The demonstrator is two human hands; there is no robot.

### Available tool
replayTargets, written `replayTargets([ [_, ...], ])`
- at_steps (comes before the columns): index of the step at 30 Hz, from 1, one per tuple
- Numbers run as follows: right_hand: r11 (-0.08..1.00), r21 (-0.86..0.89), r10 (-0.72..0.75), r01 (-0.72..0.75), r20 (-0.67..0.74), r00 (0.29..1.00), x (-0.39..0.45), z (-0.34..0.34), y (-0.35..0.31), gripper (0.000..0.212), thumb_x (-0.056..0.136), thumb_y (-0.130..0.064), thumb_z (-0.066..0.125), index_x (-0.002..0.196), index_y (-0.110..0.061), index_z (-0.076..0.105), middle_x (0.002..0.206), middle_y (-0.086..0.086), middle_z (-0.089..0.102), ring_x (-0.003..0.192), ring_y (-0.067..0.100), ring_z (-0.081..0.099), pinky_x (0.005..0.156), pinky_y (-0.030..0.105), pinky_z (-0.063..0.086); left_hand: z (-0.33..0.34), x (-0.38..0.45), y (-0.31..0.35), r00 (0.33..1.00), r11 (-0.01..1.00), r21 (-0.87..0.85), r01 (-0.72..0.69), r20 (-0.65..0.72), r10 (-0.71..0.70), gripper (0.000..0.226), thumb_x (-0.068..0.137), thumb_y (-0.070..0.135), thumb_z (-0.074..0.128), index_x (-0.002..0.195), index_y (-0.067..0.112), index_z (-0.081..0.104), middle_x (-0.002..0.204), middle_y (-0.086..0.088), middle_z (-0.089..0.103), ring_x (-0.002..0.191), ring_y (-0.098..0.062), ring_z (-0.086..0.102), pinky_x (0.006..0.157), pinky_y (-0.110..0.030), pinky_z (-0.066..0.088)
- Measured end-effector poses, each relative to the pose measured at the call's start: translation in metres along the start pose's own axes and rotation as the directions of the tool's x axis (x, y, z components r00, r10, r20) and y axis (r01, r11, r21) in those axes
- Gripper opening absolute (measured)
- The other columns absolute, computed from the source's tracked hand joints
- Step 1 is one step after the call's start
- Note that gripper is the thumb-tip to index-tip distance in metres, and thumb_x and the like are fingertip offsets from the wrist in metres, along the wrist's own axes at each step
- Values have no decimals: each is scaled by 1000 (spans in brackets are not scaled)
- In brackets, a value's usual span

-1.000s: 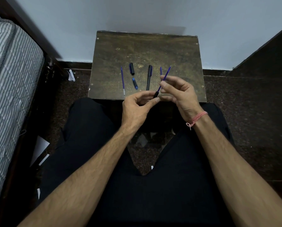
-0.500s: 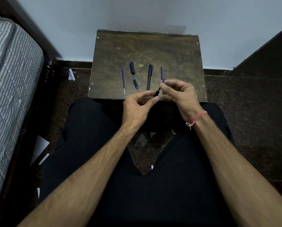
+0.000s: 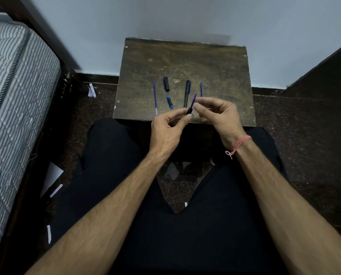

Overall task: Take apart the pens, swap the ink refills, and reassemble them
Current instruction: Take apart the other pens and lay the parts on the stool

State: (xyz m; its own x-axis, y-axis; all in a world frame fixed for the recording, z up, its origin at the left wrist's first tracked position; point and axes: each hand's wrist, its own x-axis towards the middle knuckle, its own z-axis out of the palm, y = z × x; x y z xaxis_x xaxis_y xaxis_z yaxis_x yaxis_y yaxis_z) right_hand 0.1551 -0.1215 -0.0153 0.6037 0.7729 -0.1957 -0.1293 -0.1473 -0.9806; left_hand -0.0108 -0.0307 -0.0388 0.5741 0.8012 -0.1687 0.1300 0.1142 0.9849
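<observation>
pale wall and a dark speckled floor frame a small worn wooden surface, set between a striped mattress on the left and the person's dark-trousered knees below.

on the surface lie loose pen parts in a rough row: a blue refill at the left, a black cap with a short blue-tipped piece just below it, a black pen body further right, and another thin blue refill partly hidden behind the right hand.

the hands meet over the near edge of the surface. the left hand pinches a short black barrel section between thumb and fingers. the right hand has its fingertips curled onto a blue refill that sticks up and away out of that black piece, so both hands are closed on the same assembly.

judging by the layout, disassembly looks done: both pens are in pieces and the refills are out. the work seems to be in the swap stage, with one refill partly seated in a barrel section; whether it is going in or coming out cannot be told. still left, as far as can be seen: seating this refill fully, fitting the remaining refill, joining the barrels and putting on the cap.
</observation>
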Motion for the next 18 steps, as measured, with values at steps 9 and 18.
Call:
replayTargets([
  [9,999,-44,13,-14,-43,999,4,8,-10,7,92,-21,88,98,-19,86,96,-2,82,84,8,69,74,25,58,-4,-3,5,999,999,-30,25,-19,-26,24,98,23,91,113,41,85,111,14,88,111,-5,84,107,-36,66],
  [18,914,-405,-50,38,-20,999,30,35,-17,15,101,-20,78,112,-26,87,90,-11,80,77,1,67,73,18,52,-19,11,7,973,997,-75,15,-230,-32,27,96,19,92,122,15,87,110,4,89,108,-9,85,103,-32,67],
])
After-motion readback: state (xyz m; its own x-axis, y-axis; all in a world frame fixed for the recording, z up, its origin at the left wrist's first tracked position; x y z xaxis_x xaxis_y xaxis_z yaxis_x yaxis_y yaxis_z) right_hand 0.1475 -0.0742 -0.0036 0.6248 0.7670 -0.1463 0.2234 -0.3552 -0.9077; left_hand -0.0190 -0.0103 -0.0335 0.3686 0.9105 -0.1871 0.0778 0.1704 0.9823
